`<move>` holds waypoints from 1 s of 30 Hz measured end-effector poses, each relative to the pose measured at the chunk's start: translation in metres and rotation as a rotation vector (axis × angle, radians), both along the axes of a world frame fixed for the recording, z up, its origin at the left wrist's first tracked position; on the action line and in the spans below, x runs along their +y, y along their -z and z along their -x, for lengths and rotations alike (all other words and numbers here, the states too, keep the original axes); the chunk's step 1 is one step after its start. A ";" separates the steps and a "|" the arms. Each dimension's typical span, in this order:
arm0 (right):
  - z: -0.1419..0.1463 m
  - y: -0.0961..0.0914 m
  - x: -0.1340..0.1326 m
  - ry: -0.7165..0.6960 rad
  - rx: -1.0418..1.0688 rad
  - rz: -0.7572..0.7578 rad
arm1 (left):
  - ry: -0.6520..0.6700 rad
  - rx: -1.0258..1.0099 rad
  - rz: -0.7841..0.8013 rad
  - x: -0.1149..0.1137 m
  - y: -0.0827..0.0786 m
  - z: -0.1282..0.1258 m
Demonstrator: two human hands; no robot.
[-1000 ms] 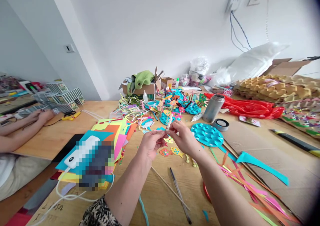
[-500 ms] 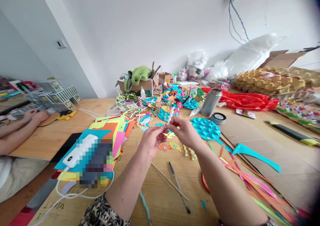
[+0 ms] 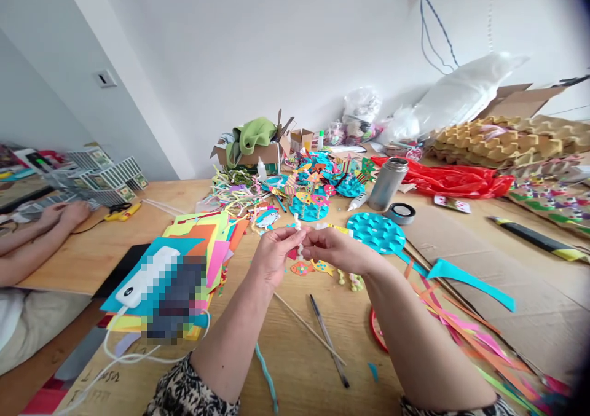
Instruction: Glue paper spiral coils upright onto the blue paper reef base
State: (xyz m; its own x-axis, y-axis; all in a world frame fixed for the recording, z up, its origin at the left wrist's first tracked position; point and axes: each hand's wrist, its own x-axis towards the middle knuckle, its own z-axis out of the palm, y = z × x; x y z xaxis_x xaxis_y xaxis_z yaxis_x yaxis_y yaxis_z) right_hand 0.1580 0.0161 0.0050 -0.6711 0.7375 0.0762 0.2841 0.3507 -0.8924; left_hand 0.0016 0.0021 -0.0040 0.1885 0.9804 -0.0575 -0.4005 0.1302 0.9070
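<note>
A short white coiled pipe cleaner [image 3: 297, 222] stands upright between my two hands, its ends showing above and below the fingertips. My left hand [image 3: 275, 250] pinches it from the left. From the right, my right hand [image 3: 335, 247] closes its fingertips on the same piece. Orange and yellow paper fish [image 3: 302, 268] lie on the table just beneath. Pale yellow-green coiled pieces [image 3: 356, 282] rest below my right hand. Nearer me are a wooden stick [image 3: 304, 325] and a pen [image 3: 328, 340], crossing each other.
A blue bumpy disc [image 3: 375, 233], a steel flask [image 3: 388, 184] and a tape roll [image 3: 401, 213] are at right. Coloured paper sheets [image 3: 216, 235] with a power bank [image 3: 152, 274] lie left. Another person's hands [image 3: 69, 213] work farther left. A utility knife [image 3: 537, 238] lies far right.
My right hand has lowered and turned flatter. The pipe cleaner has moved down and left, now upright between both hands' fingertips. The view has shifted slightly.
</note>
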 end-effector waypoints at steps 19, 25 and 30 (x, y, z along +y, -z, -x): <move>-0.006 -0.005 0.001 0.365 0.393 0.136 | -0.022 0.142 -0.063 -0.004 0.001 -0.005; -0.009 -0.011 -0.002 0.354 0.330 0.152 | -0.028 0.097 -0.056 -0.004 0.002 -0.004; -0.038 -0.014 0.002 0.375 0.126 0.044 | -0.086 0.103 -0.065 -0.005 -0.005 -0.003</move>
State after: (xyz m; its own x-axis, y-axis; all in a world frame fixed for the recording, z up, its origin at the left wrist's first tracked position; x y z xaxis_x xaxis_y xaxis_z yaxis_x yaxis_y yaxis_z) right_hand 0.1961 0.0176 0.0192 -0.3424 0.9338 0.1038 0.2727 0.2045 -0.9401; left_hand 0.0048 -0.0033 0.0012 0.0998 0.9950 -0.0081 -0.3122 0.0391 0.9492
